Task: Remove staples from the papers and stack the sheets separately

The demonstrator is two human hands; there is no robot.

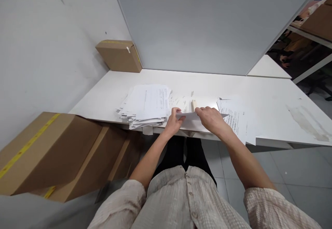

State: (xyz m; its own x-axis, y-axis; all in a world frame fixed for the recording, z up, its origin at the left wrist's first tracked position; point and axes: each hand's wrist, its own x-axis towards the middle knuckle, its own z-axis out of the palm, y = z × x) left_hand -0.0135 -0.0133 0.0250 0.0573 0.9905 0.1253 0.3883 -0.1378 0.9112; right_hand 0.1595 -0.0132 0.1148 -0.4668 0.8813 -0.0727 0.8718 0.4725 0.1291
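Note:
Between my two hands a sheet of paper point(190, 117) is held up over the front edge of the white table, bent along its top. My left hand point(174, 121) pinches its left side, thumb and fingers closed. The right side is gripped by my right hand point(209, 118), whose fingers curl over the edge. Just behind the sheet lies a small pale wooden block point(194, 105), partly hidden. A thick, uneven paper stack point(149, 102) sits left of my left hand. Beyond my right hand, several loose printed sheets point(237, 118) overlap and hang past the table edge.
A cardboard box point(120, 56) stands at the table's back left corner. Larger cardboard boxes point(46, 149) crowd the floor at left. A grey panel point(192, 25) rises behind the white table point(269, 101). Shelving with a box point(319, 21) is at far right.

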